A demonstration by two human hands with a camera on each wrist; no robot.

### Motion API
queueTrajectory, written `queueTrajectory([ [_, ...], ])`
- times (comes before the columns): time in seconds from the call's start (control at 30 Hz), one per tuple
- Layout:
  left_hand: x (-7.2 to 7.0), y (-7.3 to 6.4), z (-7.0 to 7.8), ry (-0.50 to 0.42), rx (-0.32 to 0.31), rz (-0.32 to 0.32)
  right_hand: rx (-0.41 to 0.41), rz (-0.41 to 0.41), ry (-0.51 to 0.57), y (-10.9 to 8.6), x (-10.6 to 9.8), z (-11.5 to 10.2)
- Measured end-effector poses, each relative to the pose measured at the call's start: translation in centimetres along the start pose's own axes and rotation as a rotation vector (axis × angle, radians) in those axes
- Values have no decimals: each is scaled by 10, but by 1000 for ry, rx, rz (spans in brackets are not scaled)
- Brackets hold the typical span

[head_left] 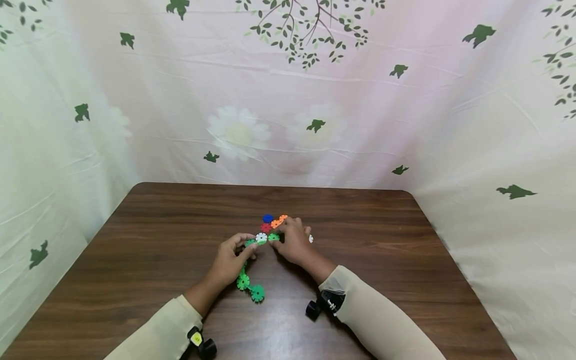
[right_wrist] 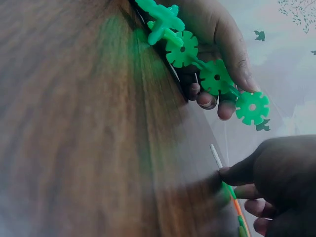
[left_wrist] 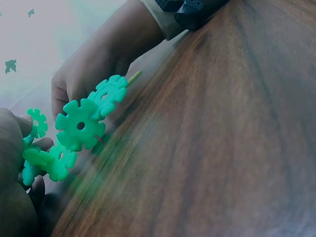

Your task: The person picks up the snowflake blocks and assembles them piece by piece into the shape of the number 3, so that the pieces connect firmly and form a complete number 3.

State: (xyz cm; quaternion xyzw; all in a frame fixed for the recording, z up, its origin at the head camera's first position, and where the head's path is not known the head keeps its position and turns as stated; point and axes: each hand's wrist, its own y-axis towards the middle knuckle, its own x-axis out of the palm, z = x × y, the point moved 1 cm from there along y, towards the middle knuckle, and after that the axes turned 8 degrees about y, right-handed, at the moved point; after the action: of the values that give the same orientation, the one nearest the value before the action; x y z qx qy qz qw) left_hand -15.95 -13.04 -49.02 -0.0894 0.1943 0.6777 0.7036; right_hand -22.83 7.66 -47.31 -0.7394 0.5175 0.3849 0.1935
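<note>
Bent downward from my left hand is a chain of green interlocking discs with notched rims, its upper end pinched between thumb and fingers. The chain's lower end hangs toward the front of the table. My right hand pinches a second row of notched discs at a green disc. A white disc sits at that row's left end, close to my left fingertips. Edge-on in the right wrist view, this row shows a white edge and an orange edge.
Behind my hands lie a red disc, a blue disc and orange discs. Another white disc shows just right of my right hand. A printed curtain surrounds the brown wooden table.
</note>
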Motion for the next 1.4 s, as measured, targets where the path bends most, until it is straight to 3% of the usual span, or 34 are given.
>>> queueTrajectory([
  [0.5,-1,-1,3,11,3,7,-83,46,130,-24,0,1],
  [0.73,-1,-1,3,7,3,9,-113,139,275,-29,1,0],
  [0.9,-1,0,5,-1,-11,13,-159,172,446,-30,0,-2],
  [1.13,-3,1,3,-3,-28,4,-132,152,594,-30,0,-5],
  [1.4,-6,3,2,-11,-8,3,-96,122,657,-28,1,-6],
])
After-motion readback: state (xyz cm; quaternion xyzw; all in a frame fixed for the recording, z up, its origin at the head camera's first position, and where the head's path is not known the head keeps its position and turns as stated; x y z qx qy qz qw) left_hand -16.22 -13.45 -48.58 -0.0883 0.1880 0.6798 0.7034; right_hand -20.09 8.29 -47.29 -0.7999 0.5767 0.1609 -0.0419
